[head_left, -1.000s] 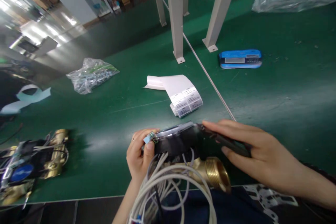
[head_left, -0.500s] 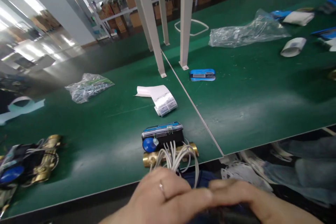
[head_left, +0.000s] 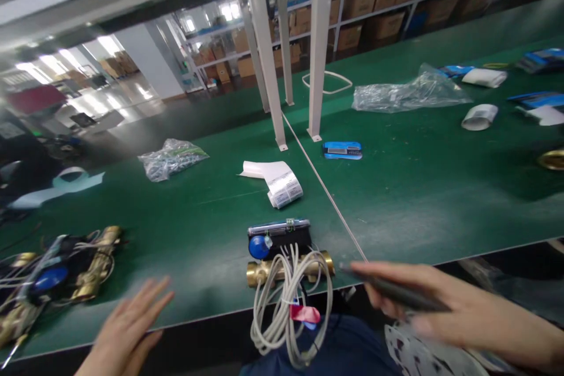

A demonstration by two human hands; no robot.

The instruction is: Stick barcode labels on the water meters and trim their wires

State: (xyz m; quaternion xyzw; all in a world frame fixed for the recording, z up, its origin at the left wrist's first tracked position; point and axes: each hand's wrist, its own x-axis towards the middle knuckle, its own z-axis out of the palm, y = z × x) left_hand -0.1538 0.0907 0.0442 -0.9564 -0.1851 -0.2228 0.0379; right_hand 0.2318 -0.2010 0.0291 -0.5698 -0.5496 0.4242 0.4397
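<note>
In front of me, at the table's near edge, sits a meter (head_left: 279,239) with a black housing and a round blue cap, on a brass pipe body (head_left: 262,273). Its coiled pale cables (head_left: 264,329) hang over the edge, with a red tag (head_left: 305,313) on them. My left hand (head_left: 130,329) is empty, fingers apart, left of the cables and near the edge. Right of the meter, my right hand (head_left: 445,299) grips a dark, slim, pen-like tool (head_left: 399,294), its tip pointing toward the brass body but apart from it. Motion blurs the tool's exact kind.
Behind the meter lies a label roll (head_left: 284,185), with a blue-faced panel (head_left: 342,150) farther right. Other brass meters (head_left: 53,282) lie at left. Plastic bags (head_left: 171,158) and white metal posts (head_left: 316,53) stand or lie on the green table (head_left: 198,235).
My hands, together before the meter, have moved apart left and right. The cable coil and red tag now show. The dark tool has come into view in my right hand. The camera has tilted up.
</note>
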